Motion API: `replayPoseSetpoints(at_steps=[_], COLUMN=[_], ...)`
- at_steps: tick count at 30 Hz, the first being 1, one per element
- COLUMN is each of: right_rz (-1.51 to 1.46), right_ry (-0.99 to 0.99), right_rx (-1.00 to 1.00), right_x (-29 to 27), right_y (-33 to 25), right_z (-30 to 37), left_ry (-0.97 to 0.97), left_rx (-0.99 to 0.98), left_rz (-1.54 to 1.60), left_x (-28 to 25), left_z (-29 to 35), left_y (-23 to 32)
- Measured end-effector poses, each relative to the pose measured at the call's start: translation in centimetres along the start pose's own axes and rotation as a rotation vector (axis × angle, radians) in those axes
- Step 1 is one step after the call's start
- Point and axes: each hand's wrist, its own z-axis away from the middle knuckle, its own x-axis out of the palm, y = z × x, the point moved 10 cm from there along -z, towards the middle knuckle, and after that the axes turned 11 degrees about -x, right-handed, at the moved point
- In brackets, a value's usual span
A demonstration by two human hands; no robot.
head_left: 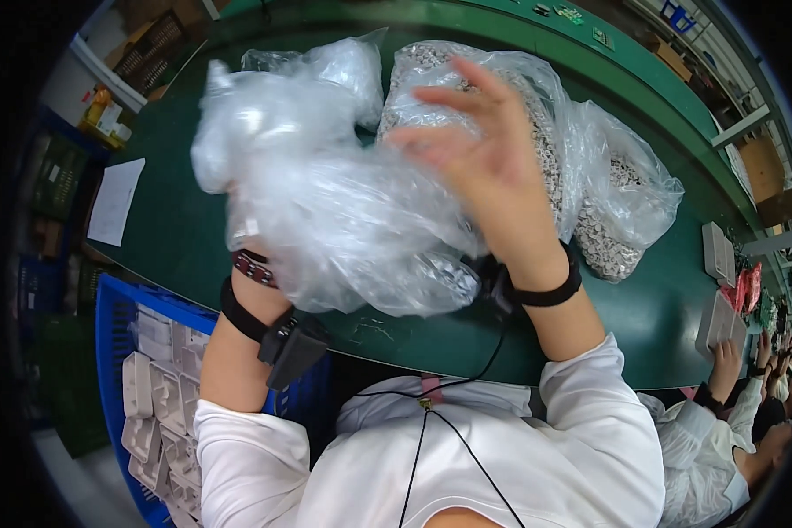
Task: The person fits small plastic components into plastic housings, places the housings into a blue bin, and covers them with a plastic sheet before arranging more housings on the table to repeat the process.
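A clear, crumpled plastic bag spreads in front of me above the table, blurred by motion. My left hand is behind its left side, with only a little skin showing near the wrist; the fingers are hidden. On the bag's right side, my right hand is raised with its fingers apart and nothing visible in them. Behind that hand lies a large clear bag of small grey-white parts. A second such bag rests to its right.
Another clear plastic bag lies at the back of the green table. At lower left stands a blue crate of light grey trays. A paper sheet lies at the left edge. Co-workers sit at right.
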Motion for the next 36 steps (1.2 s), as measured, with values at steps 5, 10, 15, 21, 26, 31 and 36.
replayPoseSetpoints(at_steps=[5, 10, 15, 21, 26, 31, 36], right_rz=[-0.255, -0.826, -0.524, -0.16, 0.318, -0.06, -0.35], right_ry=[0.009, -0.055, -0.068, -0.059, -0.209, 0.061, 0.302], right_rx=[0.444, 0.634, 0.48, 0.226, -0.335, -0.246, -0.137], right_x=[0.8, 4.6, 3.2, 1.4, 1.8, -0.1, -2.4], right_y=[7.4, 3.9, 3.0, 3.6, -0.2, -0.1, 1.0], right_z=[3.6, 4.4, 3.8, 2.5, 2.1, 2.1, 2.0], left_ry=[0.296, 0.46, 0.228, -0.051, -0.203, 0.122, 0.413], left_rx=[0.255, 0.586, 0.326, 0.372, 0.334, 0.132, 1.033], left_rz=[-0.926, -1.564, -1.152, -1.407, -1.396, -1.223, -1.429], left_x=[-1.2, 4.7, 8.9, 12.8, 12.8, 10.1, 13.7], left_z=[0.7, 0.0, -2.9, -1.9, -0.3, -0.3, 2.3], left_y=[3.7, 5.1, 2.3, 0.5, -1.5, -0.6, 6.4])
